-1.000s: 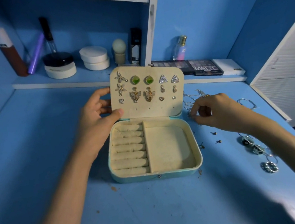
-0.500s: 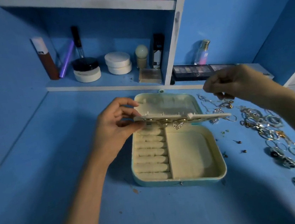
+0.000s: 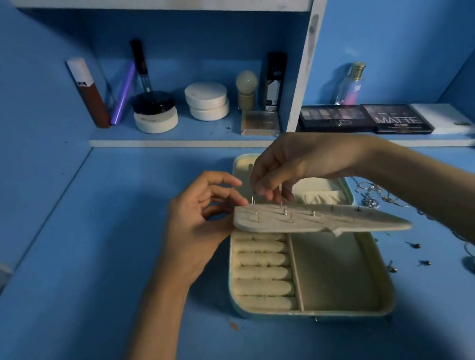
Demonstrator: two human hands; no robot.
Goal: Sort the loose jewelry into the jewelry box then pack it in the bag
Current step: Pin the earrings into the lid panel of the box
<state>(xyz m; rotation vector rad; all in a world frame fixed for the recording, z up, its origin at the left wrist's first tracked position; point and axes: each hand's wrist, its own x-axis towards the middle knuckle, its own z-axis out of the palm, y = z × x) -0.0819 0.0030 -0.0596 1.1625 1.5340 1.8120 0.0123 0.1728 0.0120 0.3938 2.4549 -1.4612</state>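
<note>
Open jewelry box (image 3: pixel 315 315), earring panel (image 3: pixel 354 219) horizontal, loose jewelry (image 3: pixel 367 196) alongside.

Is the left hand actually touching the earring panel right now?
Touching. The head view shows the left hand gripping the left edge of the earring panel, with no gap visible between them.

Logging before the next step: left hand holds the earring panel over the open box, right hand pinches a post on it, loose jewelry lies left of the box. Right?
One slip: the head view shows the loose jewelry on the table right of the box, not left. The left hand does hold the earring panel over it, and the right hand pinches a post.
</note>
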